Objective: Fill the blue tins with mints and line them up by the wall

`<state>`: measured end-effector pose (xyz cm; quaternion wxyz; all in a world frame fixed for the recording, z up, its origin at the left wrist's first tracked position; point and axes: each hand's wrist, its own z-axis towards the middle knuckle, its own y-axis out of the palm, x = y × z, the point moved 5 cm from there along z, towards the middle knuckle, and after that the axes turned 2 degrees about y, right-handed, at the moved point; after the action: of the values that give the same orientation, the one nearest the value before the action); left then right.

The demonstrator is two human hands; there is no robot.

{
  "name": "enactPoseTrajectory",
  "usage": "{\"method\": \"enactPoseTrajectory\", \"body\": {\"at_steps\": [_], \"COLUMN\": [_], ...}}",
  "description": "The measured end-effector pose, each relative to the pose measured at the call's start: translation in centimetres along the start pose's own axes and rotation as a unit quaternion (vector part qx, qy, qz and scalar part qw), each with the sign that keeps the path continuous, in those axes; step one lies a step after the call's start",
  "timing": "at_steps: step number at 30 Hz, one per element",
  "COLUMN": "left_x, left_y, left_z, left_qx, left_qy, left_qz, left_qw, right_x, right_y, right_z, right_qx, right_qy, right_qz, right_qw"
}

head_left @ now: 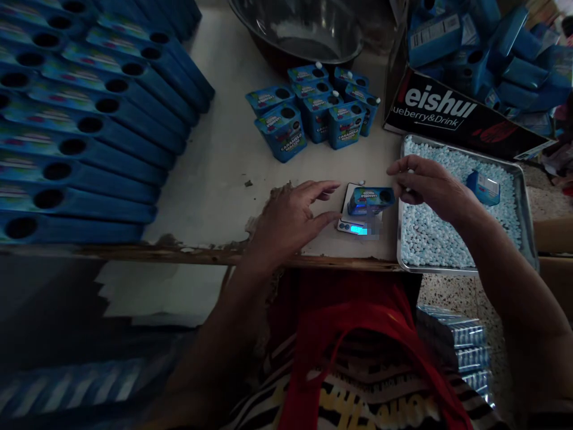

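Observation:
A small blue box [370, 199] stands on a pocket scale [353, 226] near the table's front edge; the scale's display glows blue. My left hand [290, 218] rests on the table just left of the scale, fingers stretched toward it, holding nothing. My right hand [425, 185] hovers at the right of the box, over the edge of a metal tray [527, 215] filled with pale blue-white candies; its fingers are pinched together, perhaps on a candy, too small to name. A single white candy [362, 181] lies behind the scale.
Several filled blue boxes [313, 110] stand grouped at mid-table. Rows of flat blue boxes [85, 125] are stacked at the left. A metal bowl [304, 30] sits at the back, a black carton [452, 113] of blue boxes at the right. One blue box [484, 186] lies in the tray.

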<state>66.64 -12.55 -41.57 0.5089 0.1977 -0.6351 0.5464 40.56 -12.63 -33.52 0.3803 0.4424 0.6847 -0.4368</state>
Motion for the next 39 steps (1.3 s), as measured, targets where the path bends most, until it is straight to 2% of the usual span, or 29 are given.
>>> {"method": "enactPoseTrajectory", "body": {"at_steps": [5,9,16,22,27,31,33,35,37,39], "left_x": [-0.8,-1.2,-1.1,-0.7,-0.4,0.7,1.6,2.8,4.2,5.4], "left_y": [-0.1,-0.5,-0.8,-0.3,0.1,0.3,1.0,2.4,4.4,5.9], "left_z": [-0.2,-0.3,-0.4,0.1,0.4,1.0,1.8,2.9,4.1,4.8], "left_qx": [-0.003,0.004,0.002,-0.007,-0.009,-0.011,-0.008,-0.018,-0.051,-0.1], "left_qy": [-0.018,-0.011,-0.005,0.012,0.044,0.053,0.056,0.069,0.085,0.103], "left_qz": [-0.002,-0.021,-0.012,0.007,0.022,0.015,0.011,0.015,0.036,0.072], "left_qw": [1.0,1.0,1.0,1.0,0.999,0.998,0.998,0.997,0.994,0.987], "right_x": [-1.4,-2.5,-2.7,-3.3,-2.4,-1.4,-1.3,-1.7,-2.5,-3.2], "right_y": [0.2,-0.1,-0.4,0.1,0.8,1.0,0.7,0.1,-0.8,-1.7], "right_z": [-0.1,0.2,0.3,-0.2,0.5,0.5,0.5,1.1,2.9,5.9], "right_qx": [-0.052,-0.041,-0.05,-0.006,-0.009,-0.013,-0.015,-0.001,0.047,0.114], "right_qy": [-0.016,-0.067,-0.068,-0.08,-0.074,-0.045,-0.039,-0.063,-0.107,-0.138], "right_qz": [-0.168,-0.263,-0.3,-0.331,-0.346,-0.348,-0.327,-0.3,-0.29,-0.321], "right_qw": [0.984,0.962,0.95,0.94,0.935,0.936,0.944,0.952,0.95,0.93]}}
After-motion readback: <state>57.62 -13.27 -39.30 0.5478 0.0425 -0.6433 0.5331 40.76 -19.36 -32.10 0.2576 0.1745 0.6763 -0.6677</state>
